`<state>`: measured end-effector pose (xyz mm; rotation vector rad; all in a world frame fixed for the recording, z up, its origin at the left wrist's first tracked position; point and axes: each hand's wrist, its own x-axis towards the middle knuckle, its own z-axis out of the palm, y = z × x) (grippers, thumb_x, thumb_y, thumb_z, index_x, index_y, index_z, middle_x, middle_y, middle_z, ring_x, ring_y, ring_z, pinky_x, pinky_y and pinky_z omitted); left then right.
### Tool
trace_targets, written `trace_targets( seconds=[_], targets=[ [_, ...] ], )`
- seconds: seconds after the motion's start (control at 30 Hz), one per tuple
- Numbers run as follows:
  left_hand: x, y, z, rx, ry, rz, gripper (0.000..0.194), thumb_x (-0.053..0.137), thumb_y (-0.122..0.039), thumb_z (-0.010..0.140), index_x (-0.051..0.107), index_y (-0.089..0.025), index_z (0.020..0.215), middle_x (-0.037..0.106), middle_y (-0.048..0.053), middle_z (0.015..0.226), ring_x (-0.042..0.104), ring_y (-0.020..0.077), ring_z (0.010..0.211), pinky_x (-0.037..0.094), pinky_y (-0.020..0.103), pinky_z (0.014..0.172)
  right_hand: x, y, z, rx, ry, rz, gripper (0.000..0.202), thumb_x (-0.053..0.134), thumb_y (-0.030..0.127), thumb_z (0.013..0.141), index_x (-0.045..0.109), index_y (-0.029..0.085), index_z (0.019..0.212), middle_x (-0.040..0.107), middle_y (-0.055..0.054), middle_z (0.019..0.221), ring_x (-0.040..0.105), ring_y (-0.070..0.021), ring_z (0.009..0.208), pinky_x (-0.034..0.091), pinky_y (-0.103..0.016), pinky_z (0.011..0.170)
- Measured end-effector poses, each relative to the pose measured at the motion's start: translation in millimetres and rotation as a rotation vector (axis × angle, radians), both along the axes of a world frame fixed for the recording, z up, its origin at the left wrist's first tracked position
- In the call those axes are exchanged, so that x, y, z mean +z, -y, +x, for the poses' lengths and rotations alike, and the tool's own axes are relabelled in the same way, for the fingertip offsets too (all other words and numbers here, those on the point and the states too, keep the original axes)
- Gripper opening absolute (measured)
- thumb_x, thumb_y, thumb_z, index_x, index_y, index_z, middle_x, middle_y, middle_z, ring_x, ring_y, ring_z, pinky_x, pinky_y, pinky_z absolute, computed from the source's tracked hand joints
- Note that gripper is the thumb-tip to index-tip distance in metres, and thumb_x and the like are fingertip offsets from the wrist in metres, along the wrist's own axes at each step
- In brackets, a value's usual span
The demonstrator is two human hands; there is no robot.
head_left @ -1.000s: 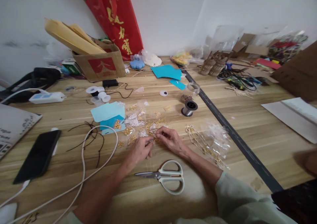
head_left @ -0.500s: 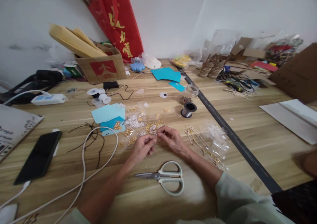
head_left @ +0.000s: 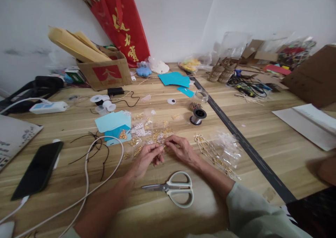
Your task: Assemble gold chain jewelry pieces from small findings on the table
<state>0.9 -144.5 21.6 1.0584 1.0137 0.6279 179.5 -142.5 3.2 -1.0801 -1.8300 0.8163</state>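
My left hand point(head_left: 149, 156) and my right hand point(head_left: 181, 148) meet fingertip to fingertip at the middle of the table. Both are pinched closed, and what lies between the fingers is too small to name. Just beyond them are gold beads point(head_left: 160, 135) and small bags of silver beads point(head_left: 141, 129). Scissors point(head_left: 174, 189) with pale handles lie below my hands, blades pointing left. Gold chains point(head_left: 210, 152) rest to the right of my right hand, beside clear plastic bags point(head_left: 229, 147). A spool of wire point(head_left: 198, 116) stands farther back.
A white cable point(head_left: 86, 175) loops left of my left arm, near a phone point(head_left: 38, 169). Blue cards point(head_left: 114, 122) lie behind it. A cardboard box point(head_left: 105, 73) and a red bag point(head_left: 128, 31) stand at the back. Part of another person's arm point(head_left: 327, 169) shows at the right edge.
The view has shifted slightly, moving most things a little left in the picture. My hands stay together, with the left fingers turned slightly.
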Motion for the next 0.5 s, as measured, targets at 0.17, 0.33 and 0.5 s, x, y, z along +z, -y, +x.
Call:
trace_targets(
  seconds=[0.17,0.33,0.5],
  targets=[
    [-2.4,3.4,-3.6,-0.031,-0.016,-0.038,0.035,0.067,-0.046,0.071,0.061,-0.013,0.078,0.058,-0.003,0.049,0.045,0.0069,0.041,0.031,0.019,0.043,-4.9,1.2,2.7,0.040,0.103,0.094,0.015,0.047,0.022,0.094,0.060,0.017,0.089,0.065,-0.005,0.080,0.060,-0.0143,0.072,0.047,-0.024,0.069],
    [-0.8,11.1,-9.0,-0.041,-0.087,-0.028,0.035,0.065,-0.047,0.071,0.061,-0.013,0.081,0.056,-0.004,0.046,0.044,0.0067,0.039,0.028,0.018,0.040,-9.9,3.9,4.3,0.098,0.196,0.131,0.016,0.043,0.021,0.096,0.058,0.017,0.092,0.065,-0.006,0.083,0.060,-0.0153,0.074,0.048,-0.025,0.071],
    [-0.4,14.9,-10.6,-0.021,-0.111,-0.053,0.040,0.066,-0.050,0.068,0.059,-0.013,0.082,0.059,-0.002,0.047,0.044,0.0064,0.038,0.030,0.018,0.040,-11.1,4.0,4.3,0.129,0.219,0.102,0.016,0.043,0.019,0.096,0.058,0.017,0.092,0.064,-0.005,0.082,0.060,-0.0147,0.073,0.047,-0.024,0.070]
  ],
)
